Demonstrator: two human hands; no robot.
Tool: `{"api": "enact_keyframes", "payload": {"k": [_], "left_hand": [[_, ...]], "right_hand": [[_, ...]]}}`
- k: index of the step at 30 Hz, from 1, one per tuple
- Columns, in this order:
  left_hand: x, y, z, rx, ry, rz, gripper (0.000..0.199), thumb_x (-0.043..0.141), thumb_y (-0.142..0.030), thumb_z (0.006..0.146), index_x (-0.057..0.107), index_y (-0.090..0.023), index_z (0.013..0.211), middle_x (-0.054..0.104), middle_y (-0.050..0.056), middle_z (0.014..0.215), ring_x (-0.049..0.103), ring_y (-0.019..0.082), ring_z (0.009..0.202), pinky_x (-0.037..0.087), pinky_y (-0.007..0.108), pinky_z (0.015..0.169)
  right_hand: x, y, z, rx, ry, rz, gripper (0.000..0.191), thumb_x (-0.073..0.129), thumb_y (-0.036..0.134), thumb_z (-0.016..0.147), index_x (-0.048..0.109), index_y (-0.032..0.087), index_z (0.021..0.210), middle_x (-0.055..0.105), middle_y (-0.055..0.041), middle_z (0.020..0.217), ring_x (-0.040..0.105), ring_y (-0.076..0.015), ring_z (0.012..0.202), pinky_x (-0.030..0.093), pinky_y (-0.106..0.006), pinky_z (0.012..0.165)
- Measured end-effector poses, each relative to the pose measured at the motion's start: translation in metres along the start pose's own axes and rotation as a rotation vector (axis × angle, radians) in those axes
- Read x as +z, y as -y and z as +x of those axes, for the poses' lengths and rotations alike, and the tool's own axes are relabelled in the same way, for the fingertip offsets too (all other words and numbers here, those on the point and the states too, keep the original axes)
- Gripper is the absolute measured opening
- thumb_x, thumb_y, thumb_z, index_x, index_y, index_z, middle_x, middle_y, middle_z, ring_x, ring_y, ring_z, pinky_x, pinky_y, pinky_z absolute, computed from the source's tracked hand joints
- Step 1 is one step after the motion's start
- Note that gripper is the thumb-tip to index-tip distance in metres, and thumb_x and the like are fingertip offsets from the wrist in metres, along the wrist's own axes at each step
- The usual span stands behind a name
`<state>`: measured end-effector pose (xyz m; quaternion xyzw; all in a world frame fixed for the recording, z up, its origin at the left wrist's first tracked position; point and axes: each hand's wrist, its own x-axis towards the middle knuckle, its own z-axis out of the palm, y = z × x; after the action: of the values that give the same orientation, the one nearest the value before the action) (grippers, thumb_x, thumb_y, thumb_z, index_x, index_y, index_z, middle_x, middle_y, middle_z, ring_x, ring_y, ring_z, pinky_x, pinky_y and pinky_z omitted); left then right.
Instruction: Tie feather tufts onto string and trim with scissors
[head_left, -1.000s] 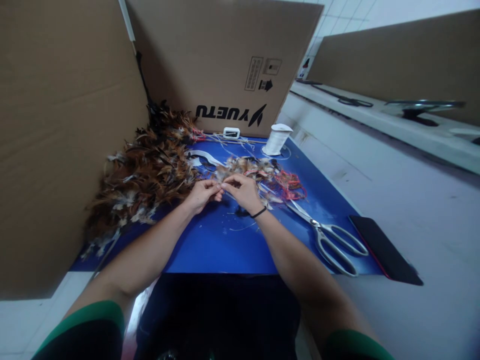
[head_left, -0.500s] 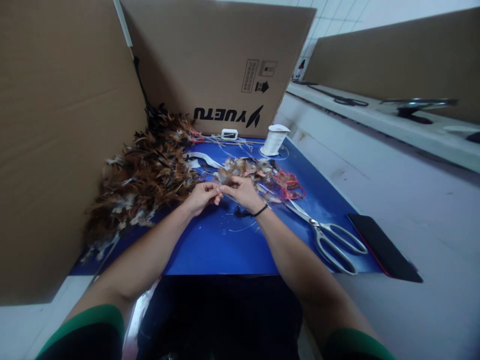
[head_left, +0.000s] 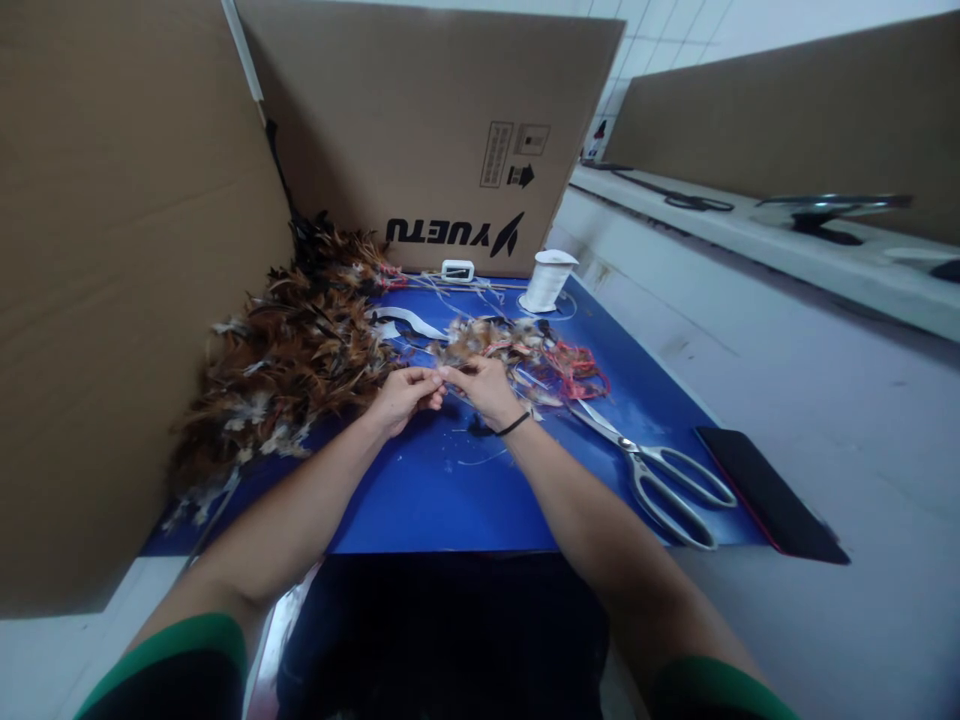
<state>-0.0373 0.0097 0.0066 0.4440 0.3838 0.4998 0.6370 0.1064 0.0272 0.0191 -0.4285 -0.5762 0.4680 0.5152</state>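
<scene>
My left hand (head_left: pixel 405 398) and my right hand (head_left: pixel 482 390) meet fingertip to fingertip over the blue table (head_left: pixel 435 510). Both are pinched closed; whatever lies between the fingers is too small to make out. Just beyond my right hand lies a loose pile of brown and white feathers (head_left: pixel 517 340), with red string (head_left: pixel 577 368) at its right end. A big heap of brown feathers (head_left: pixel 292 350) sits left of my left hand. Silver scissors (head_left: pixel 637 450) rest on the table to the right, slightly apart at the blades. A dark band circles my right wrist.
A white spool (head_left: pixel 548 282) stands at the back right, near a small white device (head_left: pixel 457 271). Cardboard panels (head_left: pixel 442 120) wall off the back and left. A black phone-like slab (head_left: pixel 772 490) lies at the right edge. A white ledge (head_left: pixel 720 210) runs along the right wall.
Hardly anything differs. Both hands stay pinched together in the same place, with the right fingers shifted very slightly. The view has tilted a little.
</scene>
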Motion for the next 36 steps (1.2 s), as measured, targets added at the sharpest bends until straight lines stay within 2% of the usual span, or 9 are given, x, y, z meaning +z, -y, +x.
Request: {"api": "enact_keyframes", "payload": {"k": [5, 11, 17, 19, 21, 25, 28, 32, 36], "left_hand": [[0.0, 0.004, 0.001, 0.169, -0.036, 0.183, 0.03, 0.077, -0.036, 0.065, 0.066, -0.011, 0.077, 0.062, 0.0, 0.056, 0.055, 0.009, 0.047, 0.047, 0.024, 0.054], [-0.002, 0.007, 0.001, 0.364, -0.144, 0.53, 0.023, 0.063, -0.036, 0.078, 0.071, -0.014, 0.077, 0.061, 0.0, 0.052, 0.056, 0.011, 0.046, 0.044, 0.023, 0.052], [-0.003, 0.004, -0.002, 0.628, -0.212, 0.779, 0.021, 0.058, -0.03, 0.084, 0.072, -0.017, 0.074, 0.062, 0.0, 0.054, 0.057, 0.011, 0.052, 0.045, 0.024, 0.06], [-0.004, 0.004, -0.002, 0.659, -0.217, 0.794, 0.021, 0.059, -0.029, 0.083, 0.071, -0.017, 0.072, 0.062, 0.0, 0.053, 0.057, 0.012, 0.054, 0.045, 0.025, 0.062], [-0.004, 0.003, -0.001, 0.603, -0.206, 0.714, 0.02, 0.06, -0.031, 0.082, 0.071, -0.017, 0.072, 0.06, -0.001, 0.052, 0.055, 0.011, 0.051, 0.044, 0.025, 0.058], [-0.004, 0.002, 0.002, 0.383, -0.141, 0.351, 0.02, 0.066, -0.036, 0.076, 0.068, -0.016, 0.072, 0.058, -0.002, 0.053, 0.051, 0.01, 0.044, 0.042, 0.024, 0.049], [-0.005, 0.0, 0.004, 0.276, -0.078, 0.14, 0.025, 0.073, -0.038, 0.069, 0.064, -0.015, 0.067, 0.058, -0.002, 0.057, 0.05, 0.008, 0.046, 0.042, 0.023, 0.047], [-0.004, -0.004, 0.002, 0.201, -0.024, 0.02, 0.031, 0.078, -0.039, 0.062, 0.061, -0.014, 0.068, 0.057, -0.002, 0.058, 0.05, 0.007, 0.046, 0.042, 0.021, 0.046], [-0.005, -0.004, 0.0, 0.164, 0.051, -0.013, 0.033, 0.08, -0.039, 0.062, 0.059, -0.014, 0.07, 0.057, -0.002, 0.06, 0.051, 0.007, 0.047, 0.043, 0.02, 0.047]], "right_hand": [[0.005, -0.004, -0.001, 0.08, -0.035, 0.091, 0.031, 0.075, 0.039, 0.056, 0.055, 0.015, 0.056, 0.049, 0.0048, 0.047, 0.036, -0.0059, 0.043, 0.027, -0.023, 0.043], [0.01, -0.005, -0.003, 0.117, -0.063, 0.197, 0.03, 0.077, 0.037, 0.055, 0.056, 0.015, 0.058, 0.05, 0.0047, 0.049, 0.038, -0.0053, 0.043, 0.028, -0.022, 0.043], [0.013, -0.002, -0.005, 0.113, -0.074, 0.221, 0.035, 0.078, 0.04, 0.054, 0.053, 0.016, 0.055, 0.047, 0.0058, 0.045, 0.038, -0.0054, 0.042, 0.029, -0.022, 0.042], [0.013, 0.0, -0.006, 0.11, -0.076, 0.212, 0.037, 0.078, 0.042, 0.055, 0.052, 0.016, 0.055, 0.047, 0.0055, 0.044, 0.039, -0.0055, 0.043, 0.029, -0.022, 0.042], [0.013, 0.001, -0.006, 0.097, -0.06, 0.209, 0.038, 0.079, 0.043, 0.054, 0.054, 0.016, 0.058, 0.049, 0.0049, 0.047, 0.039, -0.0055, 0.044, 0.03, -0.022, 0.043], [0.008, 0.005, -0.005, 0.071, 0.031, 0.203, 0.04, 0.081, 0.043, 0.051, 0.06, 0.015, 0.071, 0.06, 0.0016, 0.06, 0.045, -0.007, 0.05, 0.032, -0.022, 0.045], [0.003, 0.008, -0.001, 0.06, 0.054, 0.2, 0.044, 0.082, 0.043, 0.048, 0.061, 0.015, 0.076, 0.063, 0.0009, 0.067, 0.05, -0.0084, 0.056, 0.034, -0.021, 0.048], [-0.008, 0.013, 0.003, 0.02, 0.09, 0.183, 0.044, 0.083, 0.039, 0.045, 0.06, 0.016, 0.075, 0.063, 0.0022, 0.07, 0.053, -0.0088, 0.061, 0.041, -0.023, 0.055], [-0.024, 0.02, 0.004, -0.025, 0.18, 0.077, 0.036, 0.081, 0.037, 0.053, 0.062, 0.015, 0.075, 0.061, 0.0028, 0.067, 0.052, -0.0082, 0.059, 0.041, -0.024, 0.058]]}}
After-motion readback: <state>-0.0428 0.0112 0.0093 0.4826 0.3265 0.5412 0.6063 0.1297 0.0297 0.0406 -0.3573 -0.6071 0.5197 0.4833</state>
